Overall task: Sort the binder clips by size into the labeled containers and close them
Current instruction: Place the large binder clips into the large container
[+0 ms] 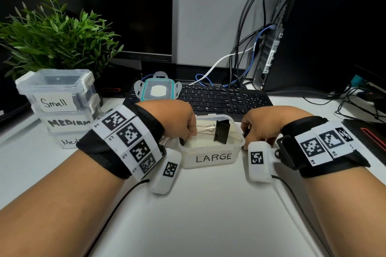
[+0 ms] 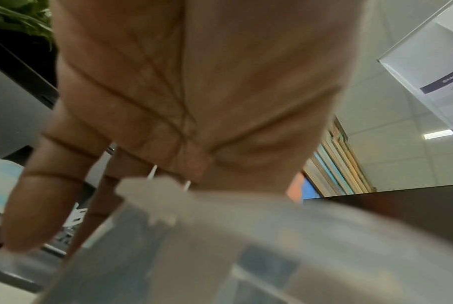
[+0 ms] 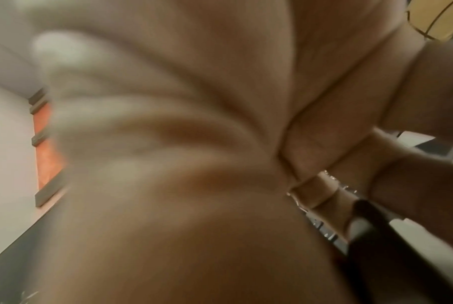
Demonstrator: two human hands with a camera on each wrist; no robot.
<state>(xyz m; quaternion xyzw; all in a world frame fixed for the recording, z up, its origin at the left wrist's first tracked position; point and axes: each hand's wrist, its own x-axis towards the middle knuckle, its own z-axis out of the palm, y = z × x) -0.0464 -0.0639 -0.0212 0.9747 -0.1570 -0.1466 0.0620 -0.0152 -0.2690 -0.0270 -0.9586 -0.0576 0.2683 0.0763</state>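
Observation:
An open clear container labelled LARGE (image 1: 211, 157) stands mid-desk with a big black binder clip (image 1: 222, 131) inside. My left hand (image 1: 183, 125) curls down at its left rim (image 2: 152, 191). Silver wire handles (image 1: 165, 141) show under the palm (image 2: 152, 170), so it seems to grip a clip whose body is mostly hidden. My right hand (image 1: 257, 129) is at the container's right side, fingers pinching a black binder clip (image 1: 245, 131) (image 3: 376, 236). The teal-rimmed lid (image 1: 159, 89) lies on the keyboard.
Closed containers labelled Small (image 1: 54, 102) and MEDIUM (image 1: 69, 123) are stacked at the left, before a green plant (image 1: 56, 33). A black keyboard (image 1: 219, 98), a monitor (image 1: 125, 6), a PC tower (image 1: 313, 27) and cables (image 1: 240, 58) fill the back.

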